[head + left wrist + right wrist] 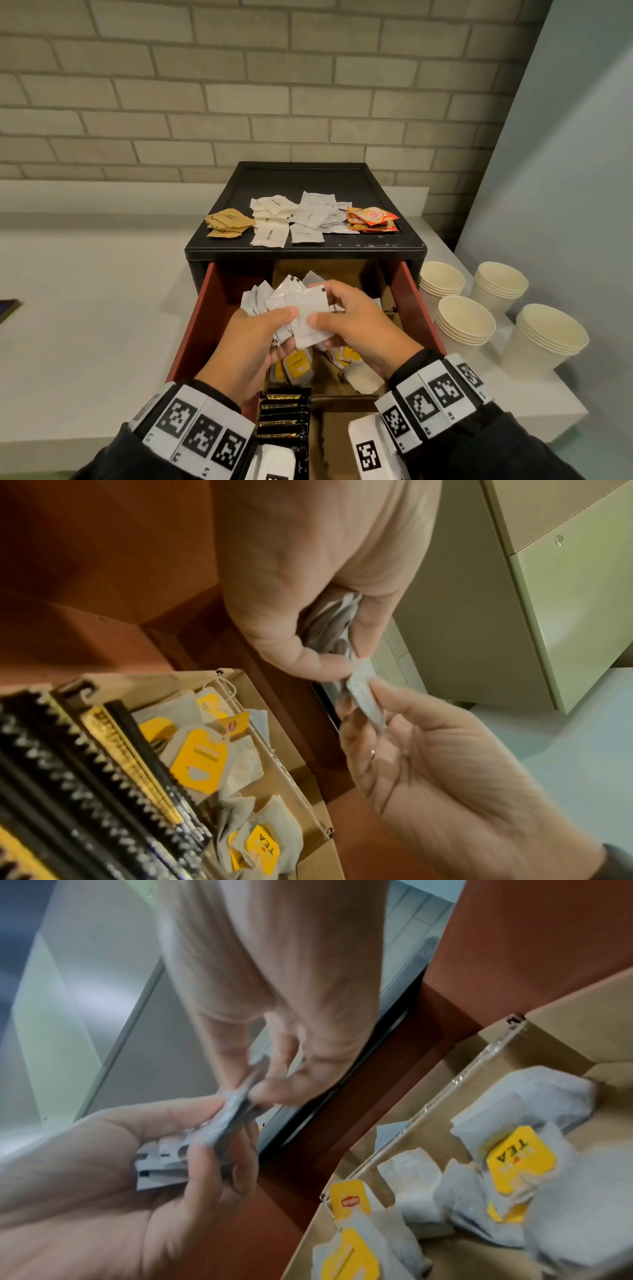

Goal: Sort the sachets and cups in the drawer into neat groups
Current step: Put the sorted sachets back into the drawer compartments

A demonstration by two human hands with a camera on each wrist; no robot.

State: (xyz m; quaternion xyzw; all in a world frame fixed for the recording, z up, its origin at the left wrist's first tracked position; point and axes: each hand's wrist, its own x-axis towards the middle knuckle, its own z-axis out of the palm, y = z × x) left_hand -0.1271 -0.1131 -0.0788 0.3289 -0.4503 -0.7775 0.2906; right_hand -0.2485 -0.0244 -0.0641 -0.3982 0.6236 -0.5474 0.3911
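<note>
- the left hand (251, 342) grips a fanned wad of white sachets (274, 301) above the open drawer (195, 329), fingers curled round the lower edges.
- the right hand (356, 325) pinches one white sachet (310, 313) at the front of the wad, thumb on its face and fingers behind it.
- these sachets look like thin flat paper squares, matte and a little crinkled; i judge them very light, limp and quick to slide over each other, so a pinch by an edge or corner should lift one off cleanly, while a loose hold could spill the fan.
- on the black cabinet top (308, 178) lie sorted piles: brown sachets (227, 222), white ones (270, 219), cream-labelled ones (310, 217) and glossy orange ones (373, 219).
- inside the drawer, cardboard dividers (308, 859) hold soft tea bags with stiff yellow tags (296, 365), and black sticks with serrated ends (282, 416) stand in a tight row.
- stacks of pale paper cups (466, 323) stand on the counter to the right, outside the drawer; they look stiff but crushable, best taken round the wall.
</note>
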